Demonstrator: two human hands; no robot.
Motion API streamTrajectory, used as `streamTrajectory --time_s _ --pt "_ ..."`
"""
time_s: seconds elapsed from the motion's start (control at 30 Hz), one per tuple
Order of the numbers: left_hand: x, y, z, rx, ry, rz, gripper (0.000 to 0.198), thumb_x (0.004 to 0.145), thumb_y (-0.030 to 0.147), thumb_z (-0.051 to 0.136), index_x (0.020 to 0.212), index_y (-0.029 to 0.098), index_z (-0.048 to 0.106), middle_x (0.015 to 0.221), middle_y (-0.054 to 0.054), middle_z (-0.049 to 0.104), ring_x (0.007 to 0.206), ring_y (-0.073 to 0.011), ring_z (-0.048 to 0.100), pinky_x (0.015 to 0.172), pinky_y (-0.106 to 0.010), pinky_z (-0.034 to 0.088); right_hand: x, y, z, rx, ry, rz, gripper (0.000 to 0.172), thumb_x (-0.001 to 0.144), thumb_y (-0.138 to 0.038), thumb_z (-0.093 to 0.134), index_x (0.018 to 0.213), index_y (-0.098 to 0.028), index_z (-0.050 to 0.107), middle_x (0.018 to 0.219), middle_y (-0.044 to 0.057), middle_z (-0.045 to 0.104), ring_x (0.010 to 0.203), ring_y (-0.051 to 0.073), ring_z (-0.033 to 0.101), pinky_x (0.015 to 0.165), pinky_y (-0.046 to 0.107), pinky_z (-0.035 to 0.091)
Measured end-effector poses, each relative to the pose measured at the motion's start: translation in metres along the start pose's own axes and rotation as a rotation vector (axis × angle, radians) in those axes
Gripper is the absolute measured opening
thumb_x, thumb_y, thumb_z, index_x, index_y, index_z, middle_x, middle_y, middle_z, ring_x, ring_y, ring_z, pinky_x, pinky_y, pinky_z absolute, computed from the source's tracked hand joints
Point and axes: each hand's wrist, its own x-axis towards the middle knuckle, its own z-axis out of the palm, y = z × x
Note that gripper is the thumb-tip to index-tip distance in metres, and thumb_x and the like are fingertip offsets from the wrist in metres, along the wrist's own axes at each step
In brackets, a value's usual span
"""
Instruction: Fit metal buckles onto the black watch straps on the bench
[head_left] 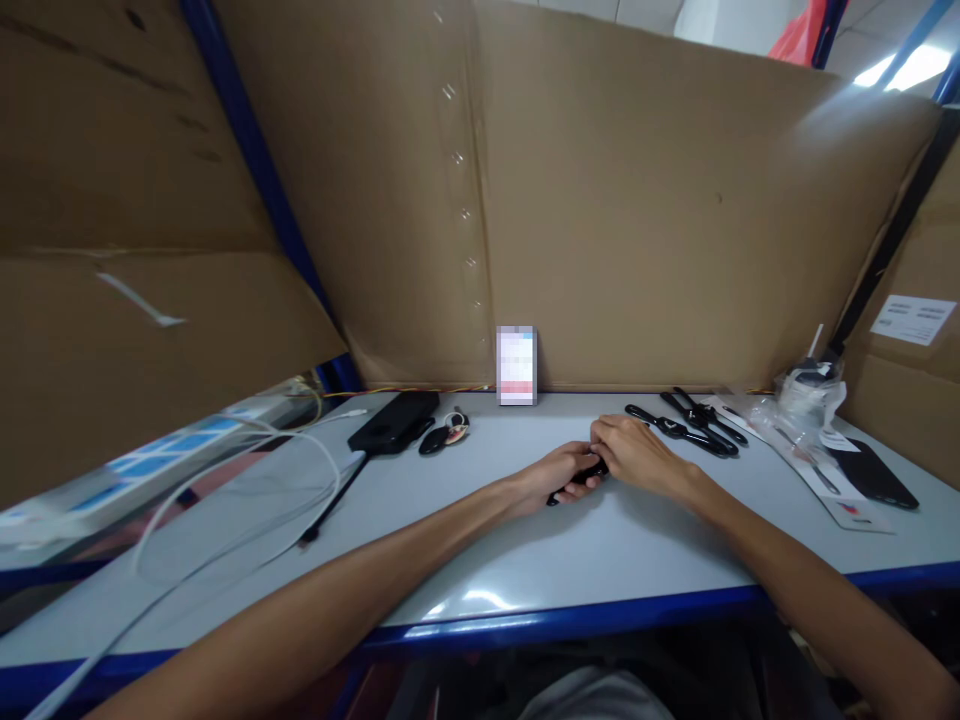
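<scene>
Both hands meet over the middle of the table, around a slim black object (599,468) that is mostly hidden. My left hand (556,474) is closed around it, with one dark end sticking out below the fingers. My right hand (628,450) lies against its upper end, fingers bent and pressed together on it. What kind of thing it is does not show. Just beyond my right hand lie several long black pieces (701,420) with narrow ends and wider middles.
A phone (517,366) leans on the cardboard wall (637,220). At left are a black box-like device (396,420), a small dark oval item (433,440) and a white cable (334,470). Clear packaging (787,425), a card (859,512) and a flat black item (877,475) lie right.
</scene>
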Motion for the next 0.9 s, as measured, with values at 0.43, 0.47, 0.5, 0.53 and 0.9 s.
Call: streamTrajectory --time_s 0.43,0.47,0.5,0.53,0.9 --pt "0.003 0.000 -0.005 -0.076 -0.006 -0.063 0.007 0.087 0.019 0.049 0.092 0.018 0.044 0.064 0.006 0.043 0.038 -0.0024 0.025 0.034 -0.015 0.012 0.006 0.005 -0.006 0.062 0.012 0.253 0.014 0.086 -0.024 0.060 0.080 -0.018 0.071 0.079 0.006 0.073 0.071 0.017 0.061 0.061 0.026 0.031" --pt "0.003 0.000 -0.006 -0.091 -0.009 -0.069 0.007 0.087 0.018 0.049 0.092 0.018 0.044 0.064 0.006 0.043 0.038 -0.0024 0.025 0.034 -0.015 0.012 0.006 0.005 -0.007 0.028 0.007 0.248 0.016 0.087 -0.026 0.059 0.080 -0.018 0.071 0.079 0.006 0.073 0.071 0.017 0.061 0.061 0.026 0.030" --pt "0.003 0.000 -0.007 -0.104 -0.010 -0.077 0.006 0.087 0.018 0.048 0.092 0.018 0.044 0.064 0.006 0.043 0.038 -0.0023 0.024 0.034 -0.015 0.012 0.005 0.006 -0.007 0.002 -0.002 0.242 0.018 0.089 -0.027 0.058 0.079 -0.018 0.071 0.079 0.007 0.073 0.071 0.018 0.061 0.061 0.027 0.029" --pt "0.003 0.001 -0.007 -0.117 -0.009 -0.084 0.006 0.088 0.018 0.047 0.093 0.019 0.044 0.064 0.006 0.043 0.038 -0.0023 0.025 0.035 -0.015 0.012 0.005 0.007 -0.008 -0.014 -0.012 0.235 0.021 0.089 -0.028 0.058 0.078 -0.018 0.072 0.079 0.007 0.073 0.071 0.017 0.060 0.061 0.027 0.028" --pt "0.001 0.003 -0.008 -0.105 -0.022 -0.071 0.011 0.091 0.014 0.040 0.099 0.018 0.045 0.067 0.004 0.044 0.038 -0.0024 0.025 0.035 -0.013 0.013 0.002 0.008 -0.012 0.205 -0.061 0.095 0.042 0.096 -0.039 0.049 0.071 -0.014 0.073 0.056 -0.001 0.055 0.055 0.009 0.034 0.056 0.026 0.019"
